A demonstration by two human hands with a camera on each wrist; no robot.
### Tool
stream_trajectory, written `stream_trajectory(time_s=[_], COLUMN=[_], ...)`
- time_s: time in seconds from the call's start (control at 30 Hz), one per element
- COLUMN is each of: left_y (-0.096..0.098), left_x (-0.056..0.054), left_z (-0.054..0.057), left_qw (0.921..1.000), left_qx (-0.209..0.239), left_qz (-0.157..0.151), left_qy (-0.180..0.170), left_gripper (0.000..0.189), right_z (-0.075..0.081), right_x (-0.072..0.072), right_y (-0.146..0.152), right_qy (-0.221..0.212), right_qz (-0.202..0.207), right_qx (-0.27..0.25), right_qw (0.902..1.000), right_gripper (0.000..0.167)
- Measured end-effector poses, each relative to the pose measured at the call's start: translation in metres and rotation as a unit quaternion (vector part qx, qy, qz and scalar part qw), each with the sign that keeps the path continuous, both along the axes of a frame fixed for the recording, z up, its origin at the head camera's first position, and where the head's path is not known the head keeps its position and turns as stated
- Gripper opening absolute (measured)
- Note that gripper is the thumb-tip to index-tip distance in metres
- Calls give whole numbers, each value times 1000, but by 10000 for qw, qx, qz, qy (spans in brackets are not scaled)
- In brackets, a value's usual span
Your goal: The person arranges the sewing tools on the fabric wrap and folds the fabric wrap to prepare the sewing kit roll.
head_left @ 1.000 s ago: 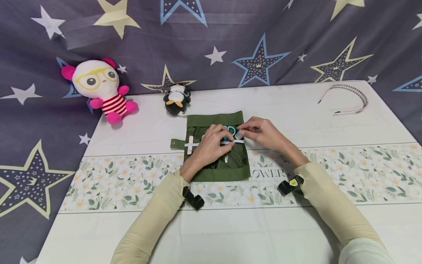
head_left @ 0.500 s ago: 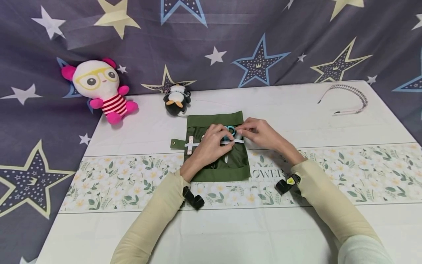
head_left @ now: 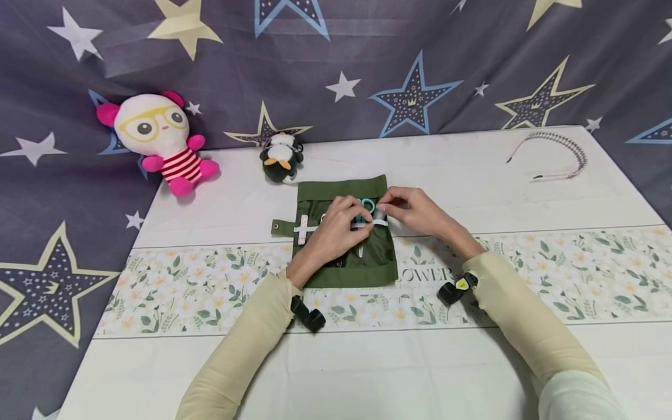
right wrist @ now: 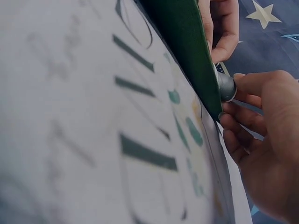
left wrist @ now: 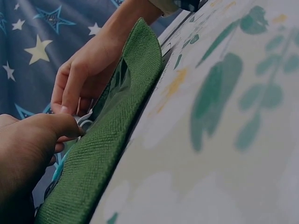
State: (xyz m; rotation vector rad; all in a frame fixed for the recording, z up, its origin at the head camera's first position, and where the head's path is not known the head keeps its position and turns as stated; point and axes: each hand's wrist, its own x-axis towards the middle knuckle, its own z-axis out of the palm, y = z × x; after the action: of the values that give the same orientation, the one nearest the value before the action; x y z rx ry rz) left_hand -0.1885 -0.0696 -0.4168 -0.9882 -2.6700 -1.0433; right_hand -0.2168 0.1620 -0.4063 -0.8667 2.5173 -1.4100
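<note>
A dark green fabric sewing pouch [head_left: 352,277] lies unfolded on the table, a white elastic strap [head_left: 380,223] running across its middle. My left hand [head_left: 343,226] reaches over the pouch and pinches the strap near its right end. At the right edge my right hand [head_left: 415,209] holds a small silver-grey cylinder [right wrist: 227,87] by its top, with the lower part under the strap. Between the hands show the teal handles of scissors [head_left: 369,205]. A pale patterned strip [head_left: 303,230] sits under the strap on the left. My left hand hides the middle of the pouch.
A pink and white plush toy [head_left: 168,140] leans at the back left, with a penguin plush [head_left: 281,158] beyond the pouch. A headband [head_left: 569,149] lies at the back right. Behind the table [head_left: 367,373] hangs a star-patterned cloth [head_left: 388,64].
My right hand has shifted slightly left, and the cylinder has slid further down under the strap. My left hand keeps its place on the strap.
</note>
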Motion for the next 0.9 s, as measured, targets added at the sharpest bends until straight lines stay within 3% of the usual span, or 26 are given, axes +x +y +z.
stream_trajectory(time_s=[0.4,0.9], left_y=[0,-1], left_x=[0,1], left_z=[1,2], left_qw=[9999,9995], left_qx=[-17,-63], left_qz=[41,56], left_qy=[-116,-314], left_gripper=[9,10], right_z=[-3,-5], right_x=[-1,-1], right_y=[1,0], right_qy=[114,-375], right_qz=[66,-87], right_qx=[-71,0], right_qw=[9999,9993], right_gripper=[14,17])
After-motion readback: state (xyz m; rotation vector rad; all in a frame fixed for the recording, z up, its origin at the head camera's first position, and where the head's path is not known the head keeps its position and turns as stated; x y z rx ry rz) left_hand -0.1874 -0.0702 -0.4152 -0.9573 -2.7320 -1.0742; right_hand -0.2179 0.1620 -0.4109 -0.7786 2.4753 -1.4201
